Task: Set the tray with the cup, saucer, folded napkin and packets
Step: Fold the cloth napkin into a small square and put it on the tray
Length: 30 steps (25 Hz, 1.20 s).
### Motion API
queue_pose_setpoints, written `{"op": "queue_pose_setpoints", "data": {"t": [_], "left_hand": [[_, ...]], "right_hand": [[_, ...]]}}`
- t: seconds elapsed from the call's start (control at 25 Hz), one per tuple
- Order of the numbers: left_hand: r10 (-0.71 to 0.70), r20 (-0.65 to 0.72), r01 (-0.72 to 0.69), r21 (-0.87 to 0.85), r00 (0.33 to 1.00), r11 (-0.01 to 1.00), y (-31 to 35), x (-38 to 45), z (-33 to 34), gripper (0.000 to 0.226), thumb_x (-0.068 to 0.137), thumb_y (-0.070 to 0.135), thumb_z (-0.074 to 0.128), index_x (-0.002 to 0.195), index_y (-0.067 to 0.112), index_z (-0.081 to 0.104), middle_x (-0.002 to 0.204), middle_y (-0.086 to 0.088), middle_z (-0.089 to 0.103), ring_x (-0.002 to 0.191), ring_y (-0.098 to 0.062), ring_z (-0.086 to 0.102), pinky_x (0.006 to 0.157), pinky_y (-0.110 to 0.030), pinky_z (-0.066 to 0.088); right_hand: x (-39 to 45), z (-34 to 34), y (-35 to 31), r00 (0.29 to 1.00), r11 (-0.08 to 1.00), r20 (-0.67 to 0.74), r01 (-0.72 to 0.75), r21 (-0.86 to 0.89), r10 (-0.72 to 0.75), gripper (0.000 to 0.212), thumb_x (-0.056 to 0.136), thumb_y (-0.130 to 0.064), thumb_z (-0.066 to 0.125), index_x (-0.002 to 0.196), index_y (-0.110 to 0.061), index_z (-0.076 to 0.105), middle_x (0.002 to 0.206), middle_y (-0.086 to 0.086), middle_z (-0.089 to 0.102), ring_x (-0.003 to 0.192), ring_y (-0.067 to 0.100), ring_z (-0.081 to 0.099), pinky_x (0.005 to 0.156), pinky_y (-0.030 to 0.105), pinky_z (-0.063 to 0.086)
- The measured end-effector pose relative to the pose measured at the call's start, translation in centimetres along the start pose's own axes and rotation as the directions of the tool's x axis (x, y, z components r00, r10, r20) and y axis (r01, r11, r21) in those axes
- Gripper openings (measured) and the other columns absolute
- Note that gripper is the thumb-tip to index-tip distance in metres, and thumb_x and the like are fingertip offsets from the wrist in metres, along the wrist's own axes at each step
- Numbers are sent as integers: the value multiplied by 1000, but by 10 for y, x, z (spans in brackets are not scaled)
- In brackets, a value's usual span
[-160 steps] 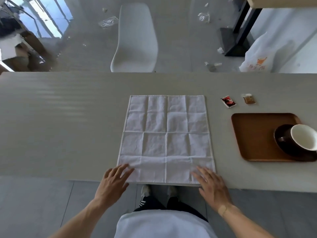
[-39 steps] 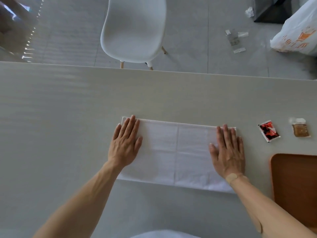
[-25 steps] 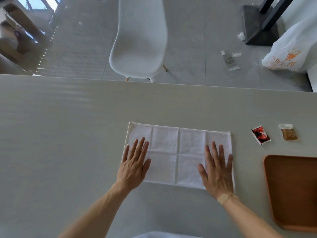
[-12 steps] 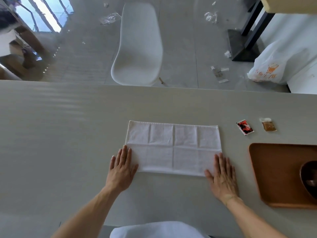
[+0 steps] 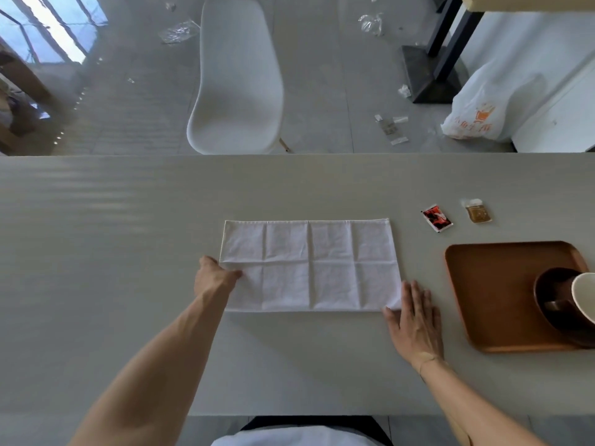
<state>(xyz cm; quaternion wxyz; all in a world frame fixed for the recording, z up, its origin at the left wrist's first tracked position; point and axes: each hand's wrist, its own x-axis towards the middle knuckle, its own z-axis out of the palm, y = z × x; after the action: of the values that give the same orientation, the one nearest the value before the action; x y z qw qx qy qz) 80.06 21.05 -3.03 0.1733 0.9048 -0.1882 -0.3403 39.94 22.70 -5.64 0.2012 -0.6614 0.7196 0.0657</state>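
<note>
A white napkin [image 5: 310, 265], folded in half into a wide rectangle, lies flat on the grey table [image 5: 112, 252] in front of me. My left hand [image 5: 214, 278] pinches the napkin's left edge at the middle crease, fingers curled. My right hand [image 5: 413, 320] lies flat with fingers apart beside the near right corner, and its thumb touches that corner. To the right is the brown wooden tray [image 5: 492, 284], carrying a dark saucer [image 5: 553, 304] and a cup [image 5: 584, 294] with a white inside, cut off by the frame edge. A red packet [image 5: 437, 217] and a brown packet [image 5: 478, 213] lie on the table beyond the tray.
A white chair [image 5: 238, 82] stands on the floor past the table's far edge. A white plastic bag [image 5: 476, 114] and scattered litter lie on the floor at the back right. The table's near edge runs just above my lap.
Since the earliest frame the open napkin has been folded in half. In the last half second my left hand slid to the left edge and closed on it; my right hand moved off to the near right corner.
</note>
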Motion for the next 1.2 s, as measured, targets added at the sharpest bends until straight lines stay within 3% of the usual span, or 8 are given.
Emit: {"op": "queue_pose_setpoints", "data": {"t": [0.12, 0.28, 0.4, 0.52, 0.8, 0.96, 1.08, 1.2], "left_hand": [[2, 64, 2, -59, 998, 998, 0, 11, -3, 39, 66, 22, 84, 96, 8, 63, 89, -12, 70, 67, -24, 63, 58, -32, 50], [28, 92, -13, -158, 995, 987, 2, 17, -5, 22, 69, 26, 81, 84, 12, 72, 85, -11, 72, 82, -33, 67, 78, -40, 58], [162, 59, -156, -105, 985, 982, 6, 14, -11, 23, 83, 32, 66, 82, 8, 66, 77, -9, 65, 76, -31, 62, 65, -35, 49], [305, 83, -293, -135, 949, 947, 5, 8, -19, 22, 93, 31, 60, 91, 10, 60, 84, -9, 66, 74, -29, 62, 64, -36, 48], [385, -36, -386, -49, 922, 921, -1, 1, -70, 14, 96, 32, 57, 98, 18, 57, 92, -7, 71, 75, -25, 63, 59, -32, 44], [410, 16, -404, -138, 912, 904, 10, -15, -94, 9, 93, 26, 61, 85, 23, 58, 80, -5, 71, 58, -19, 61, 50, -27, 46], [450, 151, -410, -237, 880, 881, 34, -41, -90, 14, 92, 16, 61, 79, 17, 57, 62, -4, 60, 43, -17, 44, 37, -21, 32], [475, 238, -395, -317, 847, 862, 66, -68, -73, 21, 89, 16, 62, 68, 21, 59, 52, 1, 56, 40, -16, 47, 34, -20, 32]], "right_hand": [[-2, 1, 2, 1000, 999, 2, 27, -18, -27, 72, 97, -54, 30, 154, -21, 2, 164, 1, -3, 150, 25, -3, 121, 46, 4], [-2, -1, 2, 1000, 1000, -4, 28, -8, -28, 71, 97, -53, 31, 154, -21, 4, 164, 1, -2, 150, 25, -3, 120, 47, 4], [-3, 0, 6, 999, 999, -11, 38, -39, -38, 72, 96, -55, 28, 154, -22, 2, 164, 1, -4, 150, 25, -5, 121, 48, 3], [2, -3, 10, 999, 998, -6, 52, -46, -53, 73, 94, -60, 25, 154, -27, -1, 164, 1, -6, 150, 24, -9, 121, 51, 1], [-4, 1, -10, 992, 984, 8, 130, -122, -129, 81, 75, -73, -18, 150, -45, -1, 163, 13, -9, 148, 37, -9, 116, 61, 0], [18, -6, -8, 974, 967, -40, 216, -136, -223, 78, 83, -69, -10, 151, -41, 16, 163, 9, 9, 149, 35, 6, 114, 65, 2], [38, -9, 6, 973, 968, -83, 203, -148, -216, 73, 86, -68, -3, 151, -40, 16, 163, 5, 12, 149, 32, 7, 115, 64, 3], [43, -1, 14, 970, 969, -109, 201, -143, -218, 65, 89, -66, 9, 150, -44, 13, 163, 0, 13, 149, 28, 9, 116, 62, 2]]}}
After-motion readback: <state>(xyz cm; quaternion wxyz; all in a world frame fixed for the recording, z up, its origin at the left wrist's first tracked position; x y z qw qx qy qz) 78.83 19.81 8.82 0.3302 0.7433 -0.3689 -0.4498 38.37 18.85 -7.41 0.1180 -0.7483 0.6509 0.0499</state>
